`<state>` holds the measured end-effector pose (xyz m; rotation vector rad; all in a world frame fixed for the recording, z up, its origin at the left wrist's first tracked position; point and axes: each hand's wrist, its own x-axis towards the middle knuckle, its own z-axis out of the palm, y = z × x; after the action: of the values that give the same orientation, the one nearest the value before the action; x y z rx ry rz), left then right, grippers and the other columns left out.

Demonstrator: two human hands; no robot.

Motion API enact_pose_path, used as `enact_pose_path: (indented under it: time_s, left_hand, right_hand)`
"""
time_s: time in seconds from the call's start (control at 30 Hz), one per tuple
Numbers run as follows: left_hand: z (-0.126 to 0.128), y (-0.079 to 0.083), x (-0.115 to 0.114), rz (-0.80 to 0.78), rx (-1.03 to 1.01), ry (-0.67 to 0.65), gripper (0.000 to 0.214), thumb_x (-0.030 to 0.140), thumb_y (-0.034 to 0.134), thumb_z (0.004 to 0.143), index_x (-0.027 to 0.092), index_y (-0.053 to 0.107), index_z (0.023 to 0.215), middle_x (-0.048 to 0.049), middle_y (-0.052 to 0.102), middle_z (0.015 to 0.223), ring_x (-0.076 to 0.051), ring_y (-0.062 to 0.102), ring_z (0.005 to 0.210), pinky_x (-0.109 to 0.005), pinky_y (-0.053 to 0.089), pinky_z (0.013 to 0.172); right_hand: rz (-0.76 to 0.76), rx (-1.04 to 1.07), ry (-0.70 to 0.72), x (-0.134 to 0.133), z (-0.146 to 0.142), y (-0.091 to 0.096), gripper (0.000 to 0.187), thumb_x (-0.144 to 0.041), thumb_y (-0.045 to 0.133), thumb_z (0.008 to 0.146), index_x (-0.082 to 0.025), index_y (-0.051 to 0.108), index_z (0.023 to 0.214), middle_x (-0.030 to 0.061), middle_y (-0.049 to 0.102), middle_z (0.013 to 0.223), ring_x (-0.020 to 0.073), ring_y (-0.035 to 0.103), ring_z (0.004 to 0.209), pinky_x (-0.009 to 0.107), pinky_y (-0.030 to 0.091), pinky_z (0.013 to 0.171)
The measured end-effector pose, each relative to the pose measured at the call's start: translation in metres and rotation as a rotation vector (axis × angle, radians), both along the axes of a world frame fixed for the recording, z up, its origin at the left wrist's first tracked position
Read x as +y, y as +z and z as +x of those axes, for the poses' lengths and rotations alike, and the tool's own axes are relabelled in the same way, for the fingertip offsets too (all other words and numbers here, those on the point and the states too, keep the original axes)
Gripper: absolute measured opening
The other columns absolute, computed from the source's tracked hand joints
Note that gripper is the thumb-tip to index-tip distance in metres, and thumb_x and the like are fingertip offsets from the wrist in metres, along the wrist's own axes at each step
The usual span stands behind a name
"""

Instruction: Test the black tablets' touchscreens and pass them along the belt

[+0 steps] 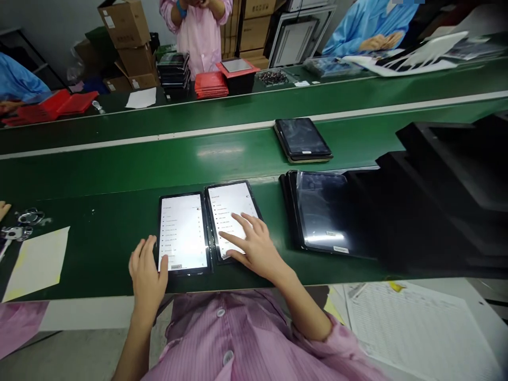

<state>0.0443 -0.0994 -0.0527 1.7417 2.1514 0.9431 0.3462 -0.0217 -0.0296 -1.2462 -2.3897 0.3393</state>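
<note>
Fingers [235, 240] of the right hand [262, 254] fan out over the right-hand tablet [229, 196], gripping nothing; whether their tips touch its lit screen, I can't tell. Loosely open too, the left hand [147, 280] rests by the lower left corner of the left-hand tablet [184, 233], thumb over its edge. Both tablets lie side by side on the green worktop [107, 227].

Moderate indoor light leaves a soft, pale streak on the green strip [138, 165]. The left screen [183, 230] and right screen [228, 198] glow near-white, their small text fuzzy. White glare crosses a dark tablet [327, 209]; black objects [432, 211] at right merge into shadow. Edges look stretched, wide-angle.
</note>
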Motion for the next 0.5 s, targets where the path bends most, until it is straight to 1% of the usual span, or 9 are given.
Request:
enact_pose_path:
  time_s: [0.07,0.13,0.2,0.23,0.3,0.33,0.37,0.43,0.5]
  left_hand:
    - [0.009,-0.004,0.009,-0.008,0.248,-0.005,0.059,0.046,0.039,0.098,0.009,0.045,0.144,-0.0219,0.056,0.14,-0.038,0.036,0.141,-0.066,0.01,0.116]
    - [0.018,-0.007,0.01,-0.026,0.353,-0.049,0.061,0.045,0.039,0.098,0.008,0.04,0.147,-0.0222,0.059,0.137,-0.039,0.038,0.139,-0.071,0.003,0.114]
    - [0.023,-0.009,0.004,-0.009,0.392,-0.127,0.064,0.046,0.044,0.096,0.011,0.036,0.15,-0.0206,0.06,0.135,-0.04,0.041,0.137,-0.072,-0.001,0.113]
    - [0.024,-0.009,0.0,0.007,0.386,-0.192,0.065,0.047,0.047,0.095,0.013,0.035,0.15,-0.0196,0.061,0.135,-0.039,0.043,0.136,-0.071,-0.002,0.114]
    - [0.023,-0.008,-0.008,0.056,0.346,-0.326,0.067,0.05,0.05,0.093,0.019,0.035,0.15,-0.0181,0.06,0.136,-0.038,0.045,0.134,-0.068,0.001,0.116]
    - [0.021,-0.009,-0.01,0.082,0.337,-0.358,0.069,0.053,0.053,0.092,0.021,0.035,0.15,-0.0183,0.056,0.141,-0.038,0.043,0.136,-0.068,0.002,0.117]
    - [0.018,-0.01,-0.011,0.1,0.342,-0.361,0.075,0.058,0.057,0.088,0.023,0.034,0.151,-0.0194,0.048,0.149,-0.041,0.038,0.14,-0.069,0.002,0.116]
    - [0.009,-0.013,-0.012,0.085,0.373,-0.311,0.095,0.066,0.066,0.078,0.022,0.028,0.153,-0.0222,0.024,0.162,-0.047,0.024,0.146,-0.072,0.006,0.114]
    - [-0.001,-0.018,-0.01,0.011,0.375,-0.275,0.114,0.07,0.073,0.069,0.02,0.018,0.156,-0.0238,0.004,0.165,-0.049,0.018,0.148,-0.071,0.018,0.113]
  right_hand:
    - [0.041,-0.11,0.043,0.012,-0.012,-0.008,0.044,-0.055,0.064,0.088,-0.038,0.066,0.128,0.0117,0.037,0.157,0.042,0.03,0.142,0.07,0.021,0.111]
    - [0.024,-0.147,0.042,0.016,-0.009,-0.013,0.04,-0.056,0.063,0.088,-0.041,0.068,0.125,0.0088,0.033,0.16,0.0424,0.027,0.143,0.072,0.017,0.111]
    - [0.021,-0.127,-0.003,0.015,0.007,-0.014,0.032,-0.052,0.059,0.092,-0.039,0.072,0.118,0.0071,0.033,0.159,0.0409,0.027,0.143,0.071,0.016,0.112]
    - [0.037,-0.096,-0.036,0.012,0.017,-0.014,0.031,-0.05,0.057,0.094,-0.037,0.073,0.116,0.0074,0.034,0.158,0.0398,0.028,0.143,0.069,0.017,0.113]
    - [0.084,0.006,-0.103,0.007,0.039,-0.013,0.035,-0.048,0.05,0.097,-0.032,0.072,0.119,0.0104,0.038,0.154,0.0375,0.032,0.14,0.065,0.023,0.113]
    - [0.101,0.066,-0.13,0.004,0.048,-0.013,0.038,-0.046,0.046,0.098,-0.03,0.069,0.124,0.012,0.04,0.151,0.0363,0.035,0.137,0.062,0.028,0.112]
    - [0.107,0.12,-0.151,0.001,0.055,-0.014,0.04,-0.045,0.043,0.1,-0.028,0.066,0.127,0.013,0.043,0.147,0.0351,0.038,0.134,0.06,0.033,0.11]
    - [0.092,0.178,-0.173,-0.005,0.063,-0.018,0.041,-0.042,0.04,0.1,-0.028,0.065,0.129,0.0132,0.047,0.141,0.0334,0.043,0.129,0.056,0.04,0.105]
    - [0.074,0.158,-0.188,-0.009,0.063,-0.024,0.037,-0.039,0.042,0.1,-0.03,0.067,0.126,0.0122,0.049,0.139,0.0329,0.045,0.126,0.055,0.041,0.104]
